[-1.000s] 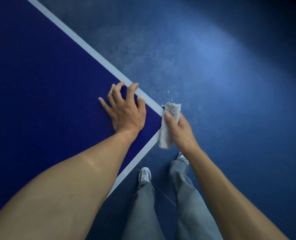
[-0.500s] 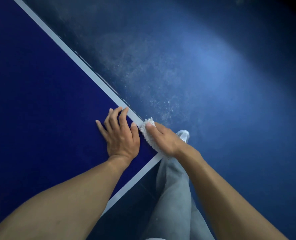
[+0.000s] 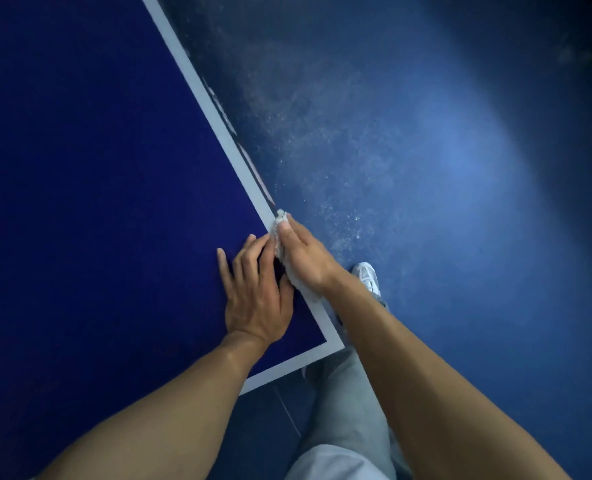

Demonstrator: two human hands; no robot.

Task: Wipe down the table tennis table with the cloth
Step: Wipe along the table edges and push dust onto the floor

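Note:
The dark blue table tennis table fills the left side, with a white line along its right edge and near corner. My right hand holds the pale fluffy cloth against that white edge line, fingers wrapped over it; only a strip of cloth shows beside and ahead of the fingers. My left hand rests flat on the table right beside it, fingers straight and touching the cloth side.
Blue floor lies right of the table, speckled with pale dust near the edge. My grey trouser legs and a white shoe stand at the table's near corner.
My right hand has slid the cloth from off the corner onto the side edge and forward along it. The left hand has stayed planted on the table while the view turned.

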